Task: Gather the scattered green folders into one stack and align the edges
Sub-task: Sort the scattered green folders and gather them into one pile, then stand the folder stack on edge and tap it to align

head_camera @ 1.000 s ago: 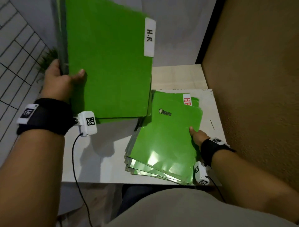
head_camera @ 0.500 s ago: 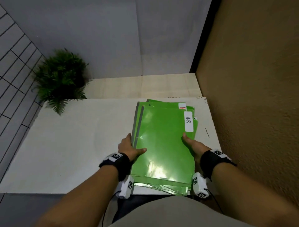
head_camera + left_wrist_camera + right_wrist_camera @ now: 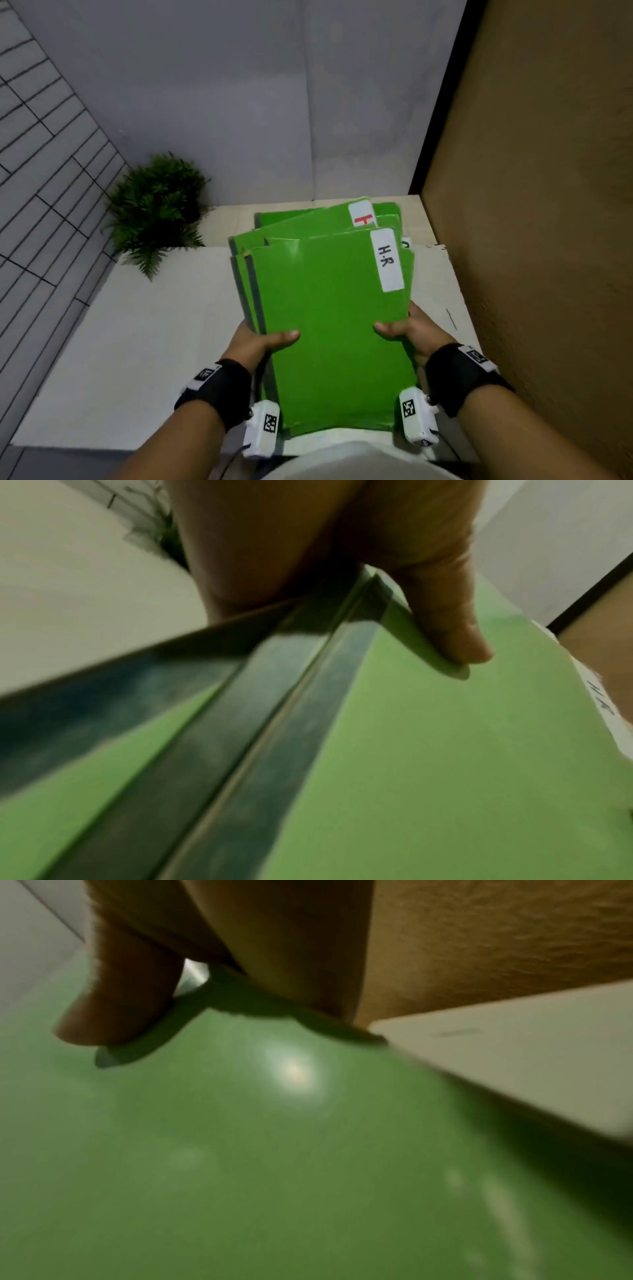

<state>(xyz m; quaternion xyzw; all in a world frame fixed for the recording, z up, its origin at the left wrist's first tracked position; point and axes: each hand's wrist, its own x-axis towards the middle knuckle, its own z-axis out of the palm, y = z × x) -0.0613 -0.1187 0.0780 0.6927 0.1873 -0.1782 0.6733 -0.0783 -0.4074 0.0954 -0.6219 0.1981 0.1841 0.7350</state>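
Gripping the stack (image 3: 335,342) of green folders from both sides, the hands hold it over the near right part of the white counter (image 3: 137,342), close to the person's body. The left hand (image 3: 253,342) clasps the stack's left edge, its thumb laid across the top folder and its fingers hidden beneath. The right hand (image 3: 411,330) clasps the right edge in the same way, thumb on top, fingers out of sight under the stack.

The top folder carries a white label (image 3: 387,260) reading "H-R" near its far right corner. Behind it more folders fan out unevenly; one shows a label (image 3: 362,214) with a red letter, partly covered. Along the left side, dark spines (image 3: 274,737) of several folders sit stepped beside one another, so the edges are not flush. Whether the stack's near end touches the counter cannot be told.

From the left wrist, the left hand's (image 3: 342,547) thumb presses down on the green cover beside the spines. From the right wrist, the right hand's (image 3: 222,947) thumb rests on the glossy green stack (image 3: 274,1164), with the counter's (image 3: 514,1056) edge just to the right.

A green plant (image 3: 157,212) stands at the counter's far left corner, well apart from the folders. A tan wall (image 3: 548,240) runs along the right, and a grey wall (image 3: 239,102) stands behind.
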